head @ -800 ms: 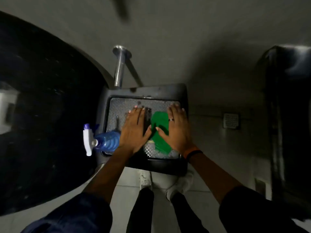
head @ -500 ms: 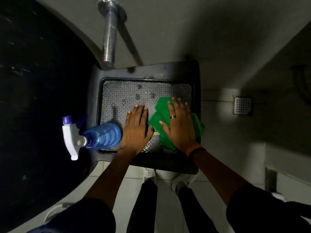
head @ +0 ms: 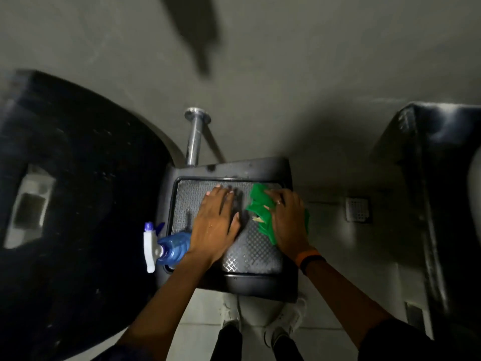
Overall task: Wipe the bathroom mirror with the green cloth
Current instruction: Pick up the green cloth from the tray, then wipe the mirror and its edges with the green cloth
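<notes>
While both hands work low over the black stool [head: 263,282], its textured top seems to serve as a staging shelf: the green cloth [head: 260,207] lies bunched on its right side and the blue spray bottle [head: 173,246] lies on its side at the left edge. The right hand [head: 287,220] rests on the cloth, fingers curled into its folds as if gathering it. The left hand [head: 216,222] presses flat and spread on the bare top (holding nothing).

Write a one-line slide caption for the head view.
Right hand gathers the green cloth on a textured black stool; left hand lies flat beside a blue spray bottle.
</notes>
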`<move>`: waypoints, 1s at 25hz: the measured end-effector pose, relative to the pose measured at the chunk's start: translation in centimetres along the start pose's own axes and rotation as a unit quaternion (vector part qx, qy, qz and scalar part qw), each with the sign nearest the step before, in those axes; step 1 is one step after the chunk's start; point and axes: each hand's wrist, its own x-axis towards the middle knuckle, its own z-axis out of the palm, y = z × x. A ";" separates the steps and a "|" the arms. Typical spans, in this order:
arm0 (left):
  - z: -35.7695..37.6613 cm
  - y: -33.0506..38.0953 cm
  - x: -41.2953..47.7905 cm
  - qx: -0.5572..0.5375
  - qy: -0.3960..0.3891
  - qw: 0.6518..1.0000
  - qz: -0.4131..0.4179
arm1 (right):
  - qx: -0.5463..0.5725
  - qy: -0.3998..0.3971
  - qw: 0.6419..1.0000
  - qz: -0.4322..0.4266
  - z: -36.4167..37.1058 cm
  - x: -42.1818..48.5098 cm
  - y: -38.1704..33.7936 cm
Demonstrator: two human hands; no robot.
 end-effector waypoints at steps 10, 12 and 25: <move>-28.5 12.0 9.2 0.000 0.241 0.952 0.191 | 0.071 0.309 0.946 -0.066 -32.1 7.8 -9.5; -35.6 14.7 11.0 0.005 0.293 0.931 0.216 | 0.072 0.371 0.922 -0.086 -39.7 9.0 -12.1; -66.0 39.7 21.3 0.045 0.534 0.771 0.343 | -0.089 0.706 0.658 -0.244 -82.2 14.7 -15.6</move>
